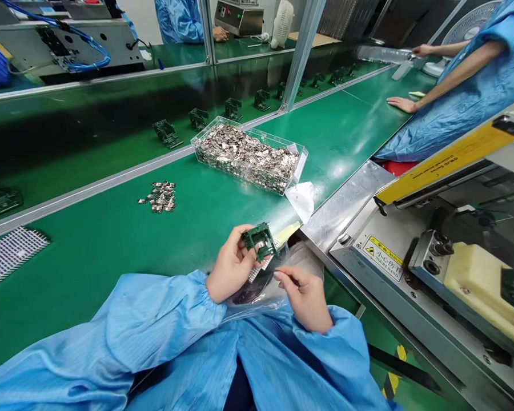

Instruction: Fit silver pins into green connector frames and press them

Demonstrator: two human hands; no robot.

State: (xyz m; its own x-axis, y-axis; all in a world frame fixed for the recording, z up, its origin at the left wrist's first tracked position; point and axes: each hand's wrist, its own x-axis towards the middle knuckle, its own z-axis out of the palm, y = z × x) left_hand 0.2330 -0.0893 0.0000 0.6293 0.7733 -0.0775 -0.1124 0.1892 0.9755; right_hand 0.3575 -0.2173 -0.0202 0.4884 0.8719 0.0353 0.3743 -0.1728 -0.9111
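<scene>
My left hand (pixel 232 267) grips a dark green plastic frame-like part (pixel 273 249) with a square opening, tilted up above my lap. Just to its right is my right hand (pixel 305 297), thumb and forefinger pinched together; whatever they hold, if anything, is too small to make out. Under both hands lies a clear plastic bag (pixel 265 297), and a white ribbed strip (pixel 255 274) shows partly behind the green part. Beyond them on the green bench stands a clear box (pixel 297 171) full of small metal pieces (pixel 248 151). A loose pile of similar pieces (pixel 163 197) lies to its left.
Several green parts (pixel 167 134) sit in a row on the dark belt behind a metal rail. A checkered mat (pixel 12 257) lies at left. On the right stands a machine (pixel 385 257) with a warning label; a co-worker's hand (pixel 402 104) rests on the bench farther back.
</scene>
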